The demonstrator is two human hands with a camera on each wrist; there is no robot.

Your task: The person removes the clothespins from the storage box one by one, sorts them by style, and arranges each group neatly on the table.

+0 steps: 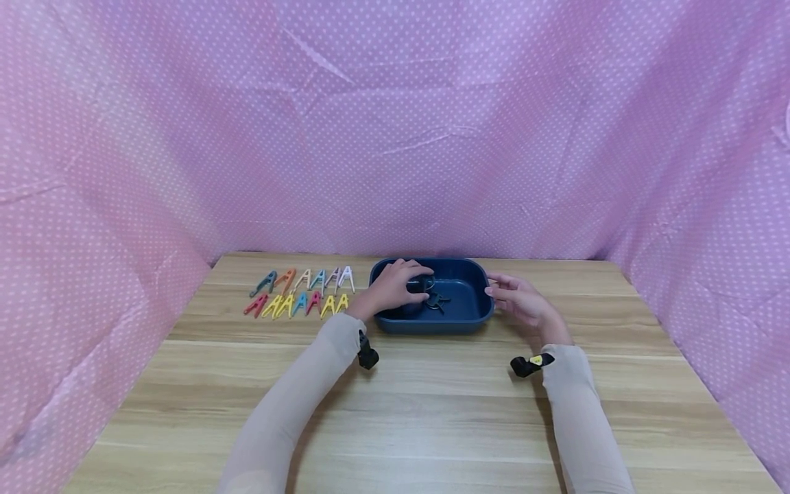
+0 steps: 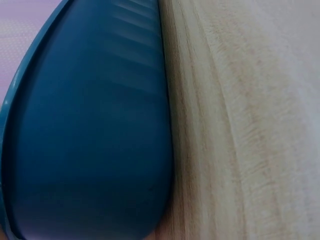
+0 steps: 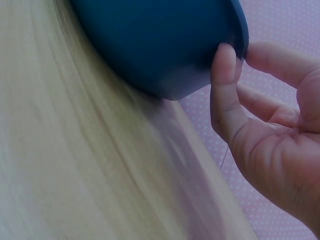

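My left hand [image 1: 395,285] reaches over the left part of a dark blue tub [image 1: 459,326], its thumb and fingers bent and apart. Something dark [image 1: 426,282] shows between them; whether they grip it cannot be made out. Just right of the thumb, a dark clip [image 1: 439,300] lies on the tub's floor. At the tub's right end, my right hand [image 1: 521,300] holds the rim lightly between thumb and fingers. The right wrist view shows the thumb [image 3: 225,70] against the outer wall. In the left wrist view only the tub's long wall [image 2: 90,120] appears, no fingers.
Left of the tub, several colourful plastic clips lie in two rows, among them an orange clip [image 1: 286,278], a white clip [image 1: 347,276] and a red clip [image 1: 256,304]. The wooden table [image 1: 432,412] meets a pink dotted curtain [image 1: 432,171] at its back and sides.
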